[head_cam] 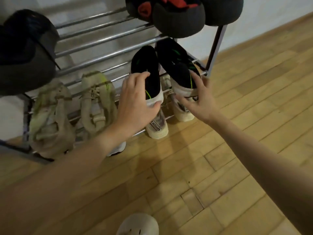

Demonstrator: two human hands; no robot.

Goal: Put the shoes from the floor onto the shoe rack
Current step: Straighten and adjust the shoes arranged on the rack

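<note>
Wood floor (220, 167), left hand (137, 106) gripping black shoe (147, 72)
</note>
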